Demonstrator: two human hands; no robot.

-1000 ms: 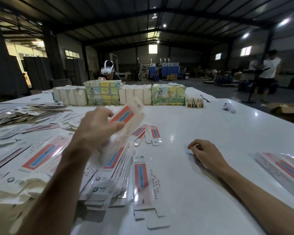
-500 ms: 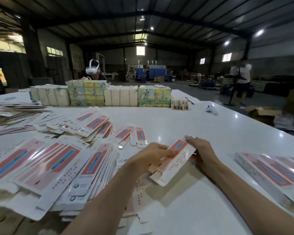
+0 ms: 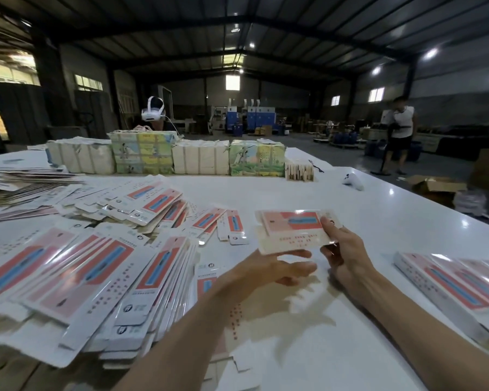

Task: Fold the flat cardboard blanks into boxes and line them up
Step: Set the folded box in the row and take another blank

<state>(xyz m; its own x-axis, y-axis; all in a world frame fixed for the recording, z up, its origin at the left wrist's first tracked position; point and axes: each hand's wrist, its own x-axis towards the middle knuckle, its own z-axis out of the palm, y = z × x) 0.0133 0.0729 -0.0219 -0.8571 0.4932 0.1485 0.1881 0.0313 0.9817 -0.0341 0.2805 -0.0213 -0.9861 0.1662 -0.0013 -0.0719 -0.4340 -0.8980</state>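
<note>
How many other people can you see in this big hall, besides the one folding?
2. One person with a white headset sits behind the bundles at the table's far edge. Another in a white top stands on the floor, far right. Others may be hidden.

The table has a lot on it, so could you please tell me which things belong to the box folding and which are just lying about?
Part of the job:
- cardboard blank held between left hand and right hand
- pile of flat blanks
- row of folded boxes

Just lying about:
- bundled packs at the far edge
- white controller
- open carton on the floor
</note>
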